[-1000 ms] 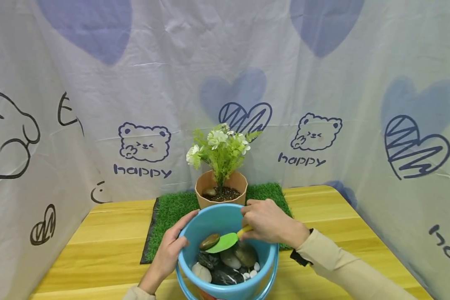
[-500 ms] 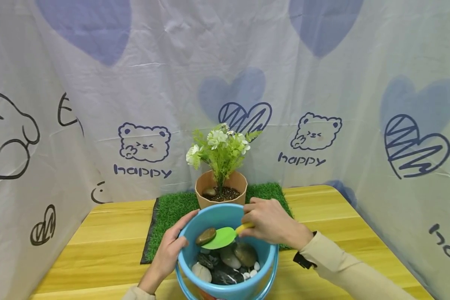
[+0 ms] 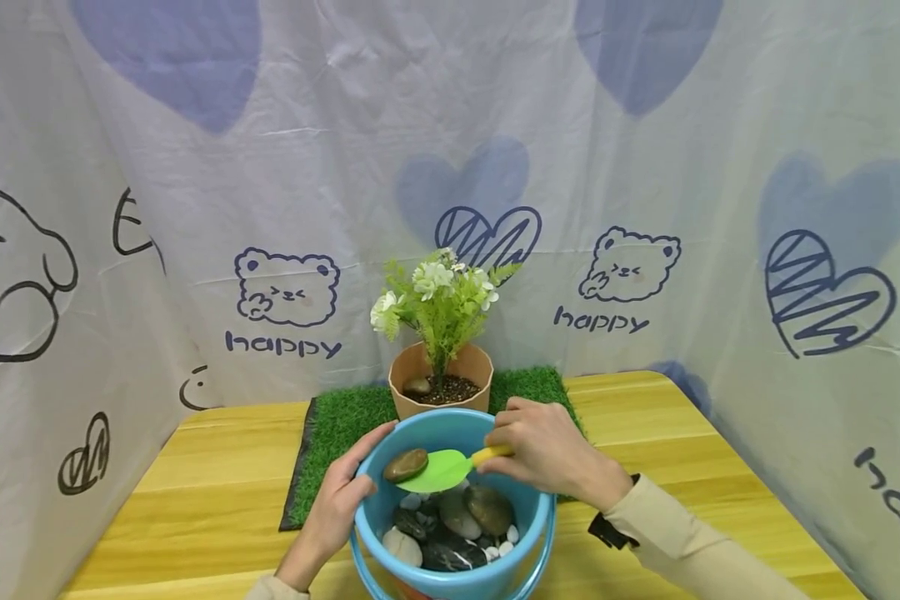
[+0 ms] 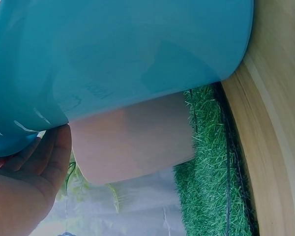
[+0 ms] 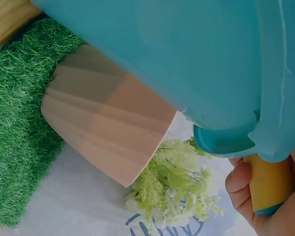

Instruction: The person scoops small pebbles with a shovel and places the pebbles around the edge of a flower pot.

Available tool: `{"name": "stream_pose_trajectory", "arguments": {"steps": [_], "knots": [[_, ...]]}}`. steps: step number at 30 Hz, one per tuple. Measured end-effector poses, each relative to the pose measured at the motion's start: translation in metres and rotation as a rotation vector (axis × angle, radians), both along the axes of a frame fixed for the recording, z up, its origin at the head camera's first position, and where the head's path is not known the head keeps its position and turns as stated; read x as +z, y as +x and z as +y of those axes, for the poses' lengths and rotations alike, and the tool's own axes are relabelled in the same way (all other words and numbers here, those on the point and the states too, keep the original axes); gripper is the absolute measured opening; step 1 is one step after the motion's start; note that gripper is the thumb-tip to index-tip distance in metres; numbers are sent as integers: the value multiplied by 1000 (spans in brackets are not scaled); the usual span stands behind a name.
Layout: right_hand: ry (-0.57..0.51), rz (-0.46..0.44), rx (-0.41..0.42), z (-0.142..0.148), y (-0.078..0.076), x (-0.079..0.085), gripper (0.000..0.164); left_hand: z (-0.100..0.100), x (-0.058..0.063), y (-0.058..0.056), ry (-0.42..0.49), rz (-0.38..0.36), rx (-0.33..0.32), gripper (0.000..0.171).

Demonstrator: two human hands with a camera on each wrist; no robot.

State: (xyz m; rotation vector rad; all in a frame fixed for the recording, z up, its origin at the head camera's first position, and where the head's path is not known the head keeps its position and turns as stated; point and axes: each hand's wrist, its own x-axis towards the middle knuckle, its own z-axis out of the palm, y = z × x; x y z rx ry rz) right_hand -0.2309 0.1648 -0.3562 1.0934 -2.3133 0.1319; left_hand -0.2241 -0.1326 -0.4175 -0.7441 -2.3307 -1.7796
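Note:
A light blue bucket (image 3: pixel 435 429) stands in front of the person, holding dark, grey and white stones (image 3: pixel 459 512). My left hand (image 3: pixel 337 498) grips its left rim, thumb hooked inside; in the left wrist view the fingers of the left hand (image 4: pixel 37 177) reach round the outer side. Over the bucket's right rim, my right hand (image 3: pixel 543 448) holds a toy trowel with a green blade (image 3: pixel 441 473); its yellow handle (image 5: pixel 268 184) shows in the right wrist view. A smooth brown stone (image 3: pixel 405 465) lies on the blade's left end, inside the bucket near the left wall.
Directly behind the bucket, a tan flowerpot (image 3: pixel 401 385) with white flowers (image 3: pixel 433 282), dark soil and a brown stone stands on a green turf mat (image 3: pixel 345 417). All rest on a wooden table (image 3: pixel 217 475). A printed cloth (image 3: pixel 375 167) hangs behind and at both sides.
The trowel blade has risen and shifted slightly left with the brown stone on it, uncovering more stones below. My left hand keeps its place on the rim.

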Motion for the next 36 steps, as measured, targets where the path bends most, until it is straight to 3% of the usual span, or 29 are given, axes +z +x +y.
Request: {"name": "stream_pose_trajectory", "arguments": {"steps": [5, 12, 29, 36], "knots": [[-39, -14, -18, -1, 2, -1, 21, -1, 0, 0, -6, -4, 5, 72], [-40, -38, -34, -3, 2, -1, 28, -3, 1, 2, -8, -5, 20, 72], [-103, 46, -18, 3, 2, -2, 22, 0, 1, 2, -1, 4, 19, 72], [-133, 53, -19, 6, 4, -4, 22, 0, 2, 2, 13, 8, -17, 70]]}}
